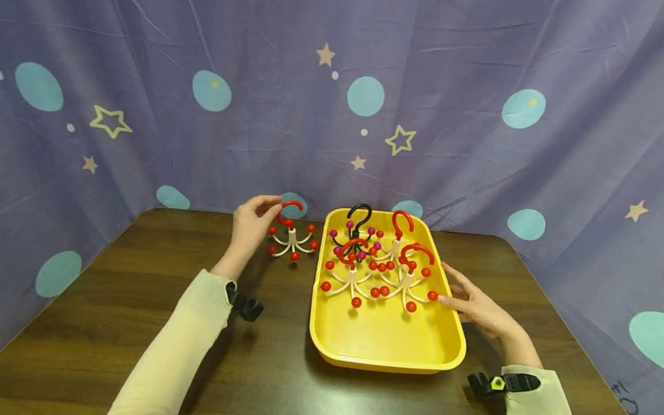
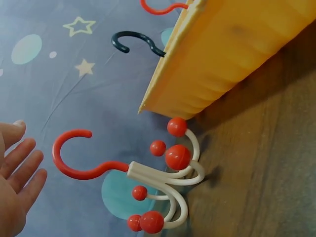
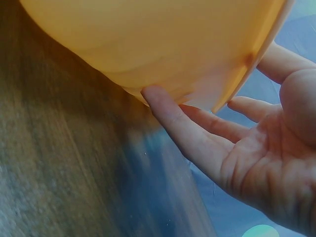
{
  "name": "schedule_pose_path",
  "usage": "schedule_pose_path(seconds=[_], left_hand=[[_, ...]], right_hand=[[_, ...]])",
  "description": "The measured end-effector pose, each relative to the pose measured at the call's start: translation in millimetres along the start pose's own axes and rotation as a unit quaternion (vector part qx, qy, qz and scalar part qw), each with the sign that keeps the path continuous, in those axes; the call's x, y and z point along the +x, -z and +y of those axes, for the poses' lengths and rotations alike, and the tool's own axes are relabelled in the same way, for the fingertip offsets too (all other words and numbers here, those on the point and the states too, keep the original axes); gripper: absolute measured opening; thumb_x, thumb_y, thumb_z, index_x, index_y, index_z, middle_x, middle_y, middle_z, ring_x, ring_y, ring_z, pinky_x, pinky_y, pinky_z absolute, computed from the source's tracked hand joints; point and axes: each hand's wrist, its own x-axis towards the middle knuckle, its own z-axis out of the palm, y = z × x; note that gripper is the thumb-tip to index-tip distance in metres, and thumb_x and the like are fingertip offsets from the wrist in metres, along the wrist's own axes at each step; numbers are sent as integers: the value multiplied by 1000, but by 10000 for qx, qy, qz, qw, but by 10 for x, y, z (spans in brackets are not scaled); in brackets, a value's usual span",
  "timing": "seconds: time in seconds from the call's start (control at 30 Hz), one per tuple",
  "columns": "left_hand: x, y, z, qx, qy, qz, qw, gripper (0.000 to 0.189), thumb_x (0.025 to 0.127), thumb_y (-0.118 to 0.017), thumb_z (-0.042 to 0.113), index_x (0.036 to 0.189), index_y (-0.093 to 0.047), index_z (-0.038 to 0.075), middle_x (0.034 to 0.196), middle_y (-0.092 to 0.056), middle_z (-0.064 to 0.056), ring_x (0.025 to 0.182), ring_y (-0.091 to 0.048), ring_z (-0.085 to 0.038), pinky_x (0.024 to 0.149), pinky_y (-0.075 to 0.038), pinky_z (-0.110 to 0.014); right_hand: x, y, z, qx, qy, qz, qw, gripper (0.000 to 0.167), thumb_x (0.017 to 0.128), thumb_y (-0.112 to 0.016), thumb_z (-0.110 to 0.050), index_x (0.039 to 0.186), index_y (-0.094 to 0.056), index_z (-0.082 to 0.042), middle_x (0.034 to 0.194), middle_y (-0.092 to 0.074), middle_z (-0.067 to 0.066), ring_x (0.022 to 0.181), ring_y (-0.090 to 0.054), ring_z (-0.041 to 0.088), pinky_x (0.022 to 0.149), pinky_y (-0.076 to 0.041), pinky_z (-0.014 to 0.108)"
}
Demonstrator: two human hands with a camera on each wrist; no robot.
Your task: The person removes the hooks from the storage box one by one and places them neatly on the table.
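In the head view my left hand (image 1: 254, 222) is beside the red hook of a white multi-arm hanger (image 1: 292, 237) with red ball tips. The left wrist view shows that hand (image 2: 19, 180) apart from the hanger (image 2: 153, 175), its fingers loosely extended. The hanger stands upright on its curved arms, left of a yellow tray (image 1: 384, 349). My right hand (image 1: 479, 308) holds the tray's right side, thumb over the rim and fingers against the outer wall, as the right wrist view of that hand (image 3: 247, 143) shows.
Inside the tray stand several hangers: a black one (image 1: 360, 213) with magenta balls at the back, and white ones with red hooks, such as the front right hanger (image 1: 406, 282). The wooden table (image 1: 249, 369) ends at a purple curtain (image 1: 290, 115).
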Motion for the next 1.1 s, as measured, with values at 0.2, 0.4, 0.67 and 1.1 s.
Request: schedule_pose_path(seconds=[0.2,0.4,0.67,1.1], left_hand=[[-105,-4,36,9,88,-184,9998,20,82,-67,15,101,-69,7,98,-69,-8,75,-54,12,67,-43,-7],[-176,1,70,-97,156,-278,9994,20,82,-67,16,101,-69,8,95,-70,-8,75,-56,10,66,-43,-9],[-277,-14,173,-400,300,-571,9971,24,84,-66,19,105,-68,7,97,-69,-11,78,-58,4,72,-44,-10],[-442,-151,390,-651,220,-1003,9926,22,83,-67,21,102,-69,11,94,-69,-4,78,-59,-3,69,-46,-16]], right_hand=[[-12,-2,1,-14,50,-54,10000,80,91,-55,-16,147,1,-19,129,-35,36,97,-61,32,74,-52,48],[10,-3,6,21,20,-32,10000,80,90,-56,-18,147,0,-20,130,-35,34,97,-61,31,75,-51,48],[-4,-2,-4,-5,63,-83,9999,80,91,-55,-17,147,1,-20,128,-36,35,97,-61,31,75,-52,48],[-2,-3,7,-35,-54,52,10000,80,90,-57,-19,147,-1,-21,133,-32,36,98,-60,32,75,-52,48]])
